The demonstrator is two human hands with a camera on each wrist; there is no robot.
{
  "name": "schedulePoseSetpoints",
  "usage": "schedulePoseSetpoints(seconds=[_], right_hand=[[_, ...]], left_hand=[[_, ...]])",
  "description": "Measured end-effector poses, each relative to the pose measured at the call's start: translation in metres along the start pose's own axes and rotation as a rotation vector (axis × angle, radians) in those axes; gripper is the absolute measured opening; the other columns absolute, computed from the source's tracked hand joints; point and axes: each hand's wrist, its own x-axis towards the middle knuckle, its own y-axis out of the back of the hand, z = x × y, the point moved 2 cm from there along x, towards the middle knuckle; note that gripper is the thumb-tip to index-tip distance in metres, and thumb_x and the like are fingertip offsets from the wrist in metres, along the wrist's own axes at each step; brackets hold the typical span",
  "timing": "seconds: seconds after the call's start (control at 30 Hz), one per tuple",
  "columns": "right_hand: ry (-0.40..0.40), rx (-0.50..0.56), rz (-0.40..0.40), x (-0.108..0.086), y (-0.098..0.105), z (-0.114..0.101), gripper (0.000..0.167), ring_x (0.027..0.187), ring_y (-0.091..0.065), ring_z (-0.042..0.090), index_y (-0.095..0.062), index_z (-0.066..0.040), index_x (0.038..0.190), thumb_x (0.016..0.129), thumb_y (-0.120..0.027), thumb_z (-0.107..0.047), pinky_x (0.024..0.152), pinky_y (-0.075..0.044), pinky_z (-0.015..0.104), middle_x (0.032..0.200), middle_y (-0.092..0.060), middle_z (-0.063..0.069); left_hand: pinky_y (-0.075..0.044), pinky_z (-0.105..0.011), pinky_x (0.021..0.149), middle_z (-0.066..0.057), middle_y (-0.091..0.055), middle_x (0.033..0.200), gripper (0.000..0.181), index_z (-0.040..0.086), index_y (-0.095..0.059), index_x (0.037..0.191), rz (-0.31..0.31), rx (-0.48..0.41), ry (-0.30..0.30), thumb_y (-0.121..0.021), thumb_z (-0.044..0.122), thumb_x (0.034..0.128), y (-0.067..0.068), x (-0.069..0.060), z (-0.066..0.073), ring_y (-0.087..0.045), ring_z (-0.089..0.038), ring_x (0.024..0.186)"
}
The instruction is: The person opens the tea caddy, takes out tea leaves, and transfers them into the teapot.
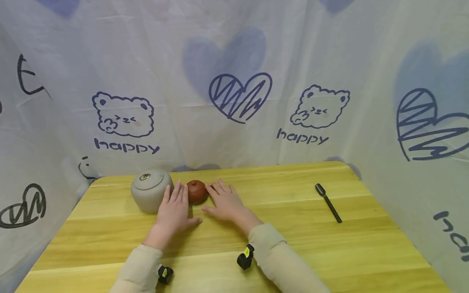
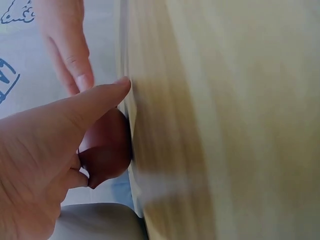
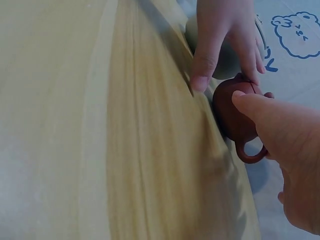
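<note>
A small reddish-brown clay teapot point(image 1: 197, 193) stands upright near the back of the table, between my two hands. My left hand point(image 1: 174, 211) reaches along its left side with straight fingers, thumb spread out to the right. From the other side, my right hand point(image 1: 227, 203) extends its fingers to the teapot's right edge. In the right wrist view, the teapot's looped handle point(image 3: 252, 157) shows beside the right hand. Just left of the left hand sits a round grey lidded jar point(image 1: 150, 195), partly covered by the fingers.
A black spoon point(image 1: 329, 205) lies on the right of the yellow wood-grain table point(image 1: 293, 191). White cloth point(image 1: 176, 122) with blue hearts and bear drawings hangs behind and at both sides. Black straps with cameras point(image 1: 245, 257) sit at both wrists.
</note>
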Motion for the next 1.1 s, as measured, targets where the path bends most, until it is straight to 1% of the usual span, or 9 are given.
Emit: schedulePoseSetpoints(seconds=[0.1,0.2,0.33,0.53,0.7,0.83,0.93,1.03,1.1], right_hand=[[-0.003,0.010,-0.008,-0.001,0.001,0.000,0.078,0.154,-0.008,0.025,-0.024,-0.020,0.156,0.095,-0.046,-0.062,0.122,-0.019,0.053,0.162,-0.026,0.005],[-0.020,0.017,-0.013,-0.004,0.001,0.000,0.080,0.154,-0.008,0.024,-0.022,-0.021,0.157,0.093,-0.048,-0.063,0.123,-0.019,0.052,0.162,-0.026,0.005],[-0.046,0.037,0.001,-0.007,0.001,0.003,0.082,0.154,-0.010,0.025,-0.024,-0.021,0.156,0.091,-0.052,-0.063,0.122,-0.020,0.053,0.161,-0.029,0.007],[-0.078,0.059,0.009,-0.014,0.002,0.011,0.083,0.153,-0.012,0.027,-0.028,-0.020,0.155,0.090,-0.055,-0.062,0.121,-0.020,0.056,0.160,-0.029,0.008],[-0.095,0.069,0.009,-0.026,0.005,0.020,0.083,0.152,-0.014,0.030,-0.028,-0.020,0.155,0.089,-0.058,-0.060,0.120,-0.021,0.058,0.160,-0.029,0.010],[-0.097,0.090,0.012,-0.036,0.010,0.024,0.082,0.152,-0.015,0.032,-0.029,-0.018,0.155,0.090,-0.059,-0.058,0.119,-0.021,0.060,0.159,-0.030,0.011],[-0.101,0.107,0.015,-0.041,0.011,0.028,0.081,0.152,-0.014,0.032,-0.030,-0.016,0.154,0.090,-0.060,-0.056,0.118,-0.021,0.061,0.159,-0.031,0.013],[-0.117,0.110,0.022,-0.044,0.010,0.034,0.081,0.152,-0.013,0.032,-0.030,-0.016,0.154,0.090,-0.060,-0.056,0.119,-0.020,0.061,0.159,-0.030,0.013],[-0.131,0.108,0.033,-0.046,0.009,0.039,0.081,0.152,-0.013,0.032,-0.031,-0.016,0.154,0.090,-0.060,-0.056,0.119,-0.020,0.060,0.159,-0.030,0.013]], left_hand=[[-0.005,-0.056,0.123,-0.027,-0.026,0.157,0.116,-0.011,-0.026,0.149,-0.021,-0.025,-0.013,-0.067,0.069,0.0755,0.001,0.001,-0.001,-0.015,-0.039,0.151],[-0.006,-0.057,0.123,-0.027,-0.024,0.158,0.117,-0.010,-0.022,0.150,-0.044,-0.080,-0.029,-0.068,0.068,0.0757,0.002,0.001,0.000,-0.014,-0.039,0.151],[-0.007,-0.058,0.122,-0.025,-0.022,0.159,0.117,-0.009,-0.019,0.151,-0.063,-0.148,-0.050,-0.068,0.067,0.0766,0.002,0.001,0.004,-0.013,-0.038,0.151],[-0.008,-0.059,0.122,-0.023,-0.025,0.159,0.114,-0.007,-0.021,0.152,-0.066,-0.157,-0.081,-0.067,0.067,0.0775,0.004,0.002,0.013,-0.011,-0.037,0.152],[-0.003,-0.062,0.121,-0.018,-0.028,0.159,0.109,-0.002,-0.024,0.153,-0.072,-0.187,-0.103,-0.067,0.066,0.0785,0.007,0.003,0.020,-0.007,-0.036,0.152],[0.000,-0.065,0.119,-0.015,-0.026,0.161,0.104,0.006,-0.024,0.155,-0.086,-0.238,-0.089,-0.066,0.066,0.0796,0.008,0.004,0.023,-0.002,-0.037,0.152],[-0.001,-0.068,0.118,-0.016,-0.026,0.160,0.101,0.013,-0.024,0.156,-0.093,-0.276,-0.076,-0.066,0.065,0.0798,0.006,0.005,0.024,0.000,-0.039,0.152],[-0.003,-0.070,0.116,-0.015,-0.028,0.160,0.099,0.017,-0.025,0.156,-0.093,-0.301,-0.074,-0.066,0.066,0.0800,0.003,0.009,0.027,0.000,-0.037,0.153],[-0.005,-0.071,0.116,-0.013,-0.030,0.160,0.099,0.015,-0.027,0.155,-0.085,-0.304,-0.078,-0.065,0.067,0.0800,0.002,0.012,0.031,-0.004,-0.036,0.153]])
